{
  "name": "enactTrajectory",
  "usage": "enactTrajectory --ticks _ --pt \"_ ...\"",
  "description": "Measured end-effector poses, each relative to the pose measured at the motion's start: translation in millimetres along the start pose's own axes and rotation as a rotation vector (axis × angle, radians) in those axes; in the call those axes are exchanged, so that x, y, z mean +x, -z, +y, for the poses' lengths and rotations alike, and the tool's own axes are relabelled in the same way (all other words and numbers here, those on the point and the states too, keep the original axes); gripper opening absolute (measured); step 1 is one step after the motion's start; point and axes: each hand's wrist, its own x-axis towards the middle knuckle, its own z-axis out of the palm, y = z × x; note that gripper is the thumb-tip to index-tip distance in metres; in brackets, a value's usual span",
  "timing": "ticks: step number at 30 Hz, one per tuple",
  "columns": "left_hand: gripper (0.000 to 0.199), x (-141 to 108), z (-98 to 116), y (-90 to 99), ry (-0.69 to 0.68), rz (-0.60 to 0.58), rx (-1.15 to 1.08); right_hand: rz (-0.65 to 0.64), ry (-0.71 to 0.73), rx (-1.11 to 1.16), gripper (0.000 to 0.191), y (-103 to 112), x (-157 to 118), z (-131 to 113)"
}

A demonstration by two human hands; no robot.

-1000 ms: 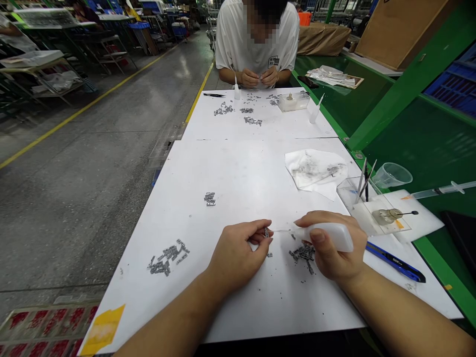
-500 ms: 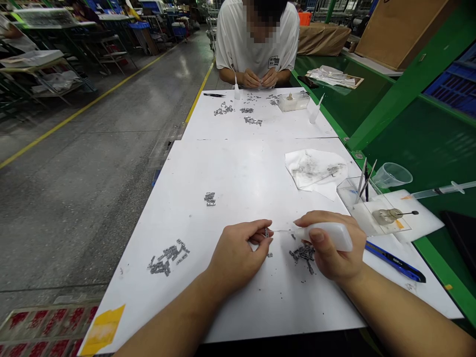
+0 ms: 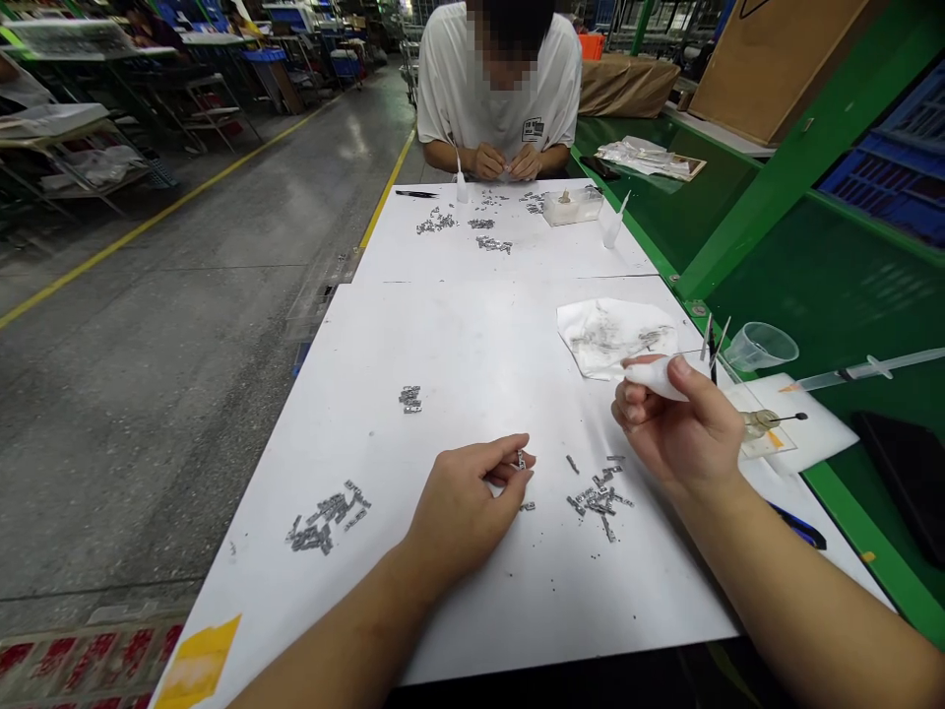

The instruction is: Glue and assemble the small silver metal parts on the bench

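Note:
Between the thumb and fingers of my left hand (image 3: 469,507) is a small metal part (image 3: 521,460), pinched above the white table. My right hand (image 3: 679,433) is raised and wrapped round a white squeeze bottle (image 3: 660,376), which lies tilted in the fingers near a smudged white cloth (image 3: 605,330). Below my right hand, a loose pile of small metal parts (image 3: 599,499) lies on the table, and a single one (image 3: 527,506) rests just under my left fingertips. Two more groups of such parts lie to the left, a larger pile (image 3: 325,522) and a small cluster (image 3: 410,399).
At the right edge stand a clear cup (image 3: 760,347), tweezers (image 3: 707,338), a small glass jar (image 3: 759,423) and a syringe (image 3: 875,368). A blue cutter (image 3: 801,527) is partly behind my right forearm. Across the table a co-worker (image 3: 502,89) handles something small.
My right hand has lifted the squeeze bottle away from the metal part, up and to the right towards the cloth. My left hand keeps its pinch in nearly the same place.

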Motion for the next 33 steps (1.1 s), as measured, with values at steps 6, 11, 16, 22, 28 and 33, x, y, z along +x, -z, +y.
enactTrajectory --ticks 6,11,16,22,28,33 --pt "0.032 0.5 1.4 1.0 0.029 -0.019 -0.027 -0.066 0.129 -0.257 0.029 -3.9 -21.0 12.7" --pt "0.03 0.9 3.7 1.6 0.038 -0.024 -0.026 -0.096 0.267 -0.444 0.026 -6.4 -29.9 17.6" --pt "0.03 0.9 3.0 1.2 0.024 -0.017 -0.031 -0.155 0.301 -0.519 0.025 -8.0 -29.8 15.1" --pt "0.03 0.8 2.5 1.1 0.017 -0.015 -0.024 -0.165 0.304 -0.519 0.025 -6.2 -29.1 17.8" --pt "0.03 0.8 2.4 1.3 0.011 -0.012 -0.009 -0.189 0.287 -0.502 0.023 -5.3 -28.4 18.0" --pt "0.031 0.7 1.0 1.2 0.011 -0.02 -0.001 -0.193 0.275 -0.479 0.021 -5.2 -28.6 18.1"
